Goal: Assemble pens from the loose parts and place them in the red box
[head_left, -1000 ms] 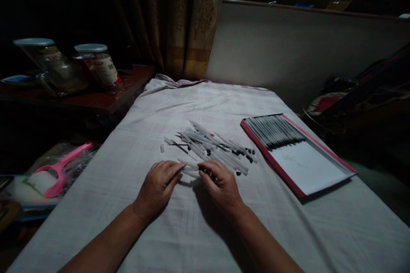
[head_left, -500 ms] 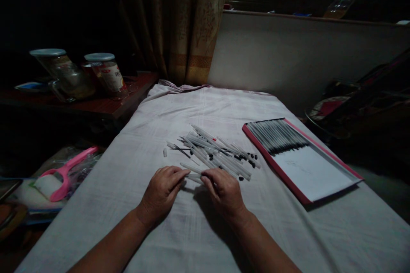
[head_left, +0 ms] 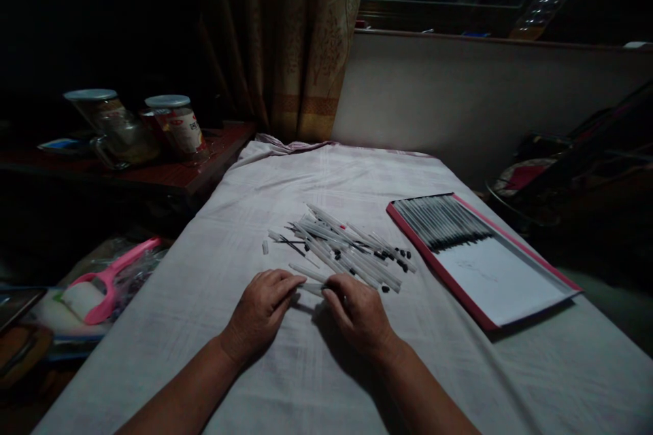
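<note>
My left hand and my right hand rest on the white cloth, fingers curled toward each other. Between their fingertips lies a clear pen barrel, pinched at both ends. Just beyond the hands is a loose pile of clear pen barrels and small black caps. A short white piece lies apart at the pile's left.
A red-edged tray at the right holds a neat row of assembled pens. Two lidded jars stand on a dark side table at the left. A pink-handled roller lies lower left. A curtain hangs behind.
Both hands have stayed at the same pen barrel; the view has tilted slightly, so everything sits a little lower in the picture.
</note>
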The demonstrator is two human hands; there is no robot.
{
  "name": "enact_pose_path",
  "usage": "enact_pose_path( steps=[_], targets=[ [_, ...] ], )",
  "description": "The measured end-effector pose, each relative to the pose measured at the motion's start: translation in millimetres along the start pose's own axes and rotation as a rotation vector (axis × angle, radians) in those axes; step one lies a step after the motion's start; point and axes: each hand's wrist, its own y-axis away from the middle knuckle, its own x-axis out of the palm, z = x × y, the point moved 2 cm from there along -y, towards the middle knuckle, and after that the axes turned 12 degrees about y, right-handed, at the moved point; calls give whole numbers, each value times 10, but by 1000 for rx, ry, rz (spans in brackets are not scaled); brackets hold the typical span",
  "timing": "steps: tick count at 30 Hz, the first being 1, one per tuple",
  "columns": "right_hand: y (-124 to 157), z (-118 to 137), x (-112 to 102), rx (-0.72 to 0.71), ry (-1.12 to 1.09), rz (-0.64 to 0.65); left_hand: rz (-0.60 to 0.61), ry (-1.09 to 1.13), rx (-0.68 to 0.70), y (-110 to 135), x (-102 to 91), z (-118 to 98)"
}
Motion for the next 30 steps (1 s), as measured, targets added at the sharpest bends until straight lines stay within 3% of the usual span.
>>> enact_pose_path(
  steps=[5,30],
  targets=[
    [-9,-23,-34,39,28,74,9,11,-8,-2,-2,3],
    [-5,-6,-7,-2,16,30,-5,-2,-2,16,18,53]
  ],
)
